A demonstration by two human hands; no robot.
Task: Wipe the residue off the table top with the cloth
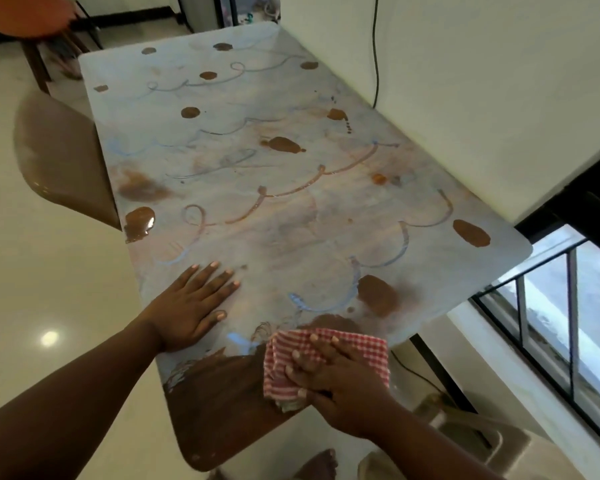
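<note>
A pale marbled table top point(291, 237) stretches away from me, dotted with brown blobs of residue point(471, 232) and squiggly smeared lines. A broad brown smear point(219, 403) covers the near corner. My right hand point(329, 375) presses a folded red-and-white checked cloth point(347, 344) flat on the table's near end, at the edge of that smear. My left hand point(191, 306) lies palm down on the table to the left of the cloth, fingers spread, holding nothing.
A brown chair point(63, 157) stands against the table's left side. A white wall point(465, 81) with a black cable point(375, 53) runs along the right side. A window with black bars point(551, 323) is low on the right. A white chair point(465, 452) stands near my right.
</note>
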